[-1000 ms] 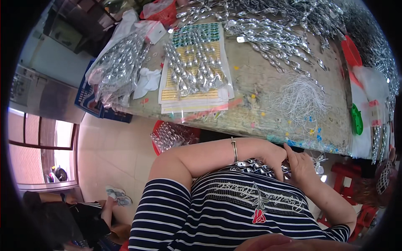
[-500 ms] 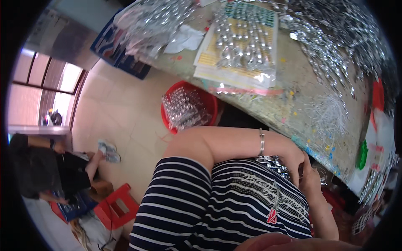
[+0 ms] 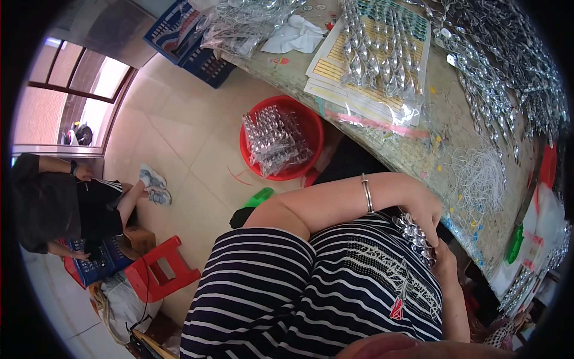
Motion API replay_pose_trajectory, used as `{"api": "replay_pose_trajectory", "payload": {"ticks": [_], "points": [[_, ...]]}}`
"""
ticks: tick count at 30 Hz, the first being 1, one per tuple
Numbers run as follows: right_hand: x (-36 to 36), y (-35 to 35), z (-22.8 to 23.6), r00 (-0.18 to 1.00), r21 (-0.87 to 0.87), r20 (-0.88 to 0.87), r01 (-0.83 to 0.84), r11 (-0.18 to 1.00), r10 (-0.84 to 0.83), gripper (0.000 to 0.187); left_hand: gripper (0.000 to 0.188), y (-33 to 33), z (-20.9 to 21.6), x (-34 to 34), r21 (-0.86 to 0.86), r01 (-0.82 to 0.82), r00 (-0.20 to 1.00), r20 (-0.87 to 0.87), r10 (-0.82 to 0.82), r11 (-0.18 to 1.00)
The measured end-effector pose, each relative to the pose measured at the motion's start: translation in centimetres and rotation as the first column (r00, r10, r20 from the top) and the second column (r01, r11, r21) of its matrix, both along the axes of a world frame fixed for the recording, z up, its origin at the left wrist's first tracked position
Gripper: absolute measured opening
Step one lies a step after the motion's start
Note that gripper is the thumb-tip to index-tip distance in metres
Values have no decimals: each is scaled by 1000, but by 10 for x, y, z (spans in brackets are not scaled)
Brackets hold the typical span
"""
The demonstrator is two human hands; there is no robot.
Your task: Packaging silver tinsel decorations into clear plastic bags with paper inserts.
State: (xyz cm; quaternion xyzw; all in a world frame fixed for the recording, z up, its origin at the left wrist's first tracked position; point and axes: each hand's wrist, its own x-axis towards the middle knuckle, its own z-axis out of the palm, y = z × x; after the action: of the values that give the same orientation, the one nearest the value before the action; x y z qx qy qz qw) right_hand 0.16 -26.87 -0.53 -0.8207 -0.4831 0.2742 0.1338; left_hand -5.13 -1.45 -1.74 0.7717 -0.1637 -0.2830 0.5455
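A small bunch of shiny silver twisted strips [image 3: 414, 234] lies close against the striped shirt, beside the table's edge. My left hand [image 3: 423, 206], below a wrist with a silver bangle, curls over the bunch and grips it. My right hand [image 3: 442, 262] meets it from the other side, fingers bent at the lower end of the strips. The fingertips of the right hand are partly hidden, and I cannot make out how they hold the strips.
On the worktable [image 3: 382, 140] lie packed silver twists [image 3: 382, 54], loose silver strands [image 3: 508, 72] and white threads [image 3: 478, 179]. A red basin [image 3: 317, 140] holds bagged twists. Farther left are a red stool [image 3: 158, 272], a blue crate [image 3: 206, 66] and a seated person [image 3: 51, 203].
The view has shifted, so the table and basin appear farther right. More of the silver strips now shows between my hands, which stay together.
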Motion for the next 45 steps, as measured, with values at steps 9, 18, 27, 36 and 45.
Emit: {"api": "replay_pose_trajectory", "payload": {"ticks": [9,18,27,36,45], "points": [[-8,23,13,971,-8,-180,160,987,-159,44,38,37,-2,-23,-226,-349,934,0,358,909],[5,37,48,914,-112,-287,264,958,-286,44,36,129,-1,-69,-193,-976,-6,488,873,101],[23,65,72,851,-93,-402,330,940,-338,41,68,160,-9,-62,281,-930,354,855,378,236],[25,72,57,853,-170,-438,231,958,-284,46,46,162,-14,-70,229,-940,278,944,178,254],[32,113,66,865,-157,-464,132,979,-191,48,13,175,29,-43,-134,-959,-55,952,302,250]]}}
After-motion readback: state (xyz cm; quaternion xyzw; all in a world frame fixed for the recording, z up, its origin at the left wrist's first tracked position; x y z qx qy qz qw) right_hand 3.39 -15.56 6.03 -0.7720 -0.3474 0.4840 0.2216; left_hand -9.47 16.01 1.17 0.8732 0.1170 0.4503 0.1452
